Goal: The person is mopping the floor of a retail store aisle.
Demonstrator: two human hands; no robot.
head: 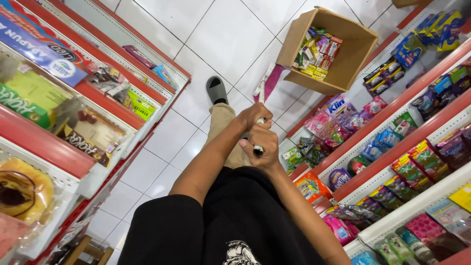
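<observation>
Both hands grip one white stick, a broom handle (261, 93) that runs down toward a pink broom head (271, 78) on the white tiled floor. My left hand (253, 116) is closed around the handle lower down, nearer the broom head. Just above it, my right hand (265, 145) is closed around the handle's top, where a dark end cap shows. The hands touch each other, in front of my black shirt and tan trousers. Most of the handle is hidden inside the two fists.
An open cardboard box (351, 59) holding several small packets stands on the floor beyond the broom head. Red-edged shelves of packaged goods line the aisle at left (98, 98) and right (392, 142). My foot in a grey sandal (216, 90) is on the tiles.
</observation>
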